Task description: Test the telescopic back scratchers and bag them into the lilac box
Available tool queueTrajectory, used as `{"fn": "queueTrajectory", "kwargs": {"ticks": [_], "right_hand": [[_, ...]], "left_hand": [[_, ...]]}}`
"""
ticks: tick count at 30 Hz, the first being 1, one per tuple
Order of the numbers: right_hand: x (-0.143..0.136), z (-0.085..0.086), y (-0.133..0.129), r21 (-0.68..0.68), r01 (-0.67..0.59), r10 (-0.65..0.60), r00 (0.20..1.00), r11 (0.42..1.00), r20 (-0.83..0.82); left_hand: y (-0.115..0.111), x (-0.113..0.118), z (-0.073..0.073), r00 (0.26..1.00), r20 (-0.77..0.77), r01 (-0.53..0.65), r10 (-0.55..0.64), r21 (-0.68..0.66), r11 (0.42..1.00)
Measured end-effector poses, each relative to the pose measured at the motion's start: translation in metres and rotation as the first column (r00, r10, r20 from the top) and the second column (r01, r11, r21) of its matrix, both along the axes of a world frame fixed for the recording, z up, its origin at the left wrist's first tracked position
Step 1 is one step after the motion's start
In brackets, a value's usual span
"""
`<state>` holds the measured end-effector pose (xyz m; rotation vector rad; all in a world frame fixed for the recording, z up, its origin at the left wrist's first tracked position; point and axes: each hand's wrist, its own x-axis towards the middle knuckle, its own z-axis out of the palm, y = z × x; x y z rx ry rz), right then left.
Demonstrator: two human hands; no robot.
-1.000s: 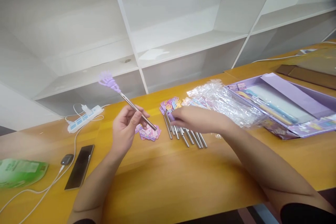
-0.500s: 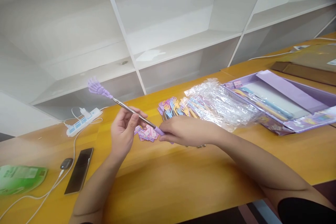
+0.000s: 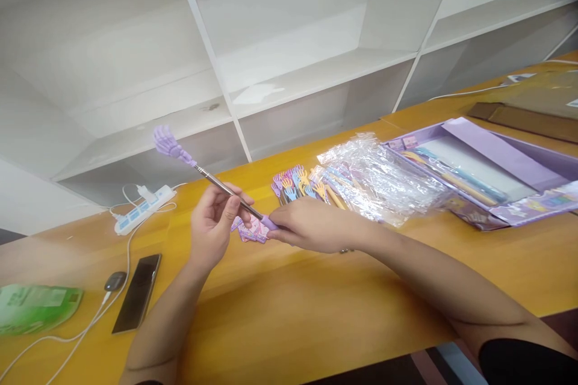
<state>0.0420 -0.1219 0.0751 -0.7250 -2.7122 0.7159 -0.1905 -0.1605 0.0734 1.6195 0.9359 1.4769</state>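
A back scratcher [image 3: 171, 145] with a purple hand-shaped head and a silver telescopic shaft is held above the table, tilted up to the left. My left hand [image 3: 215, 222] is closed around the metal shaft, thumb on the near side. Wrapped around the purple handle at the lower end is my right hand [image 3: 311, 224], which hides most of that handle. Small pink printed cards [image 3: 253, 232] lie on the table just behind the handle. Beyond my right hand is a pile of back scratchers [image 3: 295, 183] with purple, blue and yellow heads.
Clear plastic wrappers [image 3: 383, 177] are heaped right of the pile. An open purple box [image 3: 510, 192] holds wrapped back scratchers. At left are a power strip [image 3: 144, 209], a phone [image 3: 136, 293], a black earbud-like case [image 3: 115, 281] and a green packet [image 3: 40, 308]. White shelving [image 3: 316, 81] stands behind.
My right hand has moved slightly left with the handle, toward my left hand, so less of the shaft shows between them. The purple head has shifted a little.
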Motion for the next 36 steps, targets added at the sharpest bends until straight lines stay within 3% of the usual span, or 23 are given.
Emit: {"fn": "queueTrajectory", "kwargs": {"ticks": [6, 9, 13, 21, 25, 28, 31, 36], "right_hand": [[-0.009, -0.009, 0.002, 0.002, 0.029, -0.029, 0.995, 1.0, -0.093], [-0.008, -0.01, 0.006, -0.005, 0.063, -0.063, 0.985, 0.998, -0.162], [0.0, -0.005, 0.009, -0.102, 0.062, -0.093, 0.94, 0.993, -0.327], [0.0, -0.003, 0.006, -0.397, -0.041, -0.147, 0.89, 0.917, -0.432], [0.008, -0.001, 0.015, -0.545, -0.051, -0.303, 0.786, 0.837, -0.539], [0.022, 0.003, 0.034, -0.63, -0.034, -0.496, 0.583, 0.776, -0.643], [0.038, 0.009, 0.052, -0.623, 0.069, -0.595, 0.395, 0.779, -0.7], [0.052, 0.012, 0.055, -0.415, 0.312, -0.514, 0.392, 0.854, -0.763]], "left_hand": [[0.0, 0.003, -0.004, 0.995, -0.084, 0.045, -0.046, -0.01, 0.999], [0.003, 0.003, -0.005, 0.979, -0.202, 0.014, -0.008, 0.027, 1.0], [0.006, 0.006, -0.004, 0.925, -0.375, 0.055, -0.063, -0.032, 0.998], [-0.004, 0.012, -0.008, 0.89, -0.409, 0.123, -0.201, -0.209, 0.97], [-0.003, 0.002, -0.001, 0.852, -0.521, -0.015, -0.041, -0.103, 0.995], [-0.001, -0.013, 0.01, 0.816, -0.57, -0.117, 0.1, 0.006, 0.993], [-0.001, -0.031, 0.021, 0.794, -0.574, -0.182, 0.201, 0.09, 0.979], [-0.004, -0.047, 0.03, 0.751, -0.59, -0.236, 0.295, 0.178, 0.955]]}}
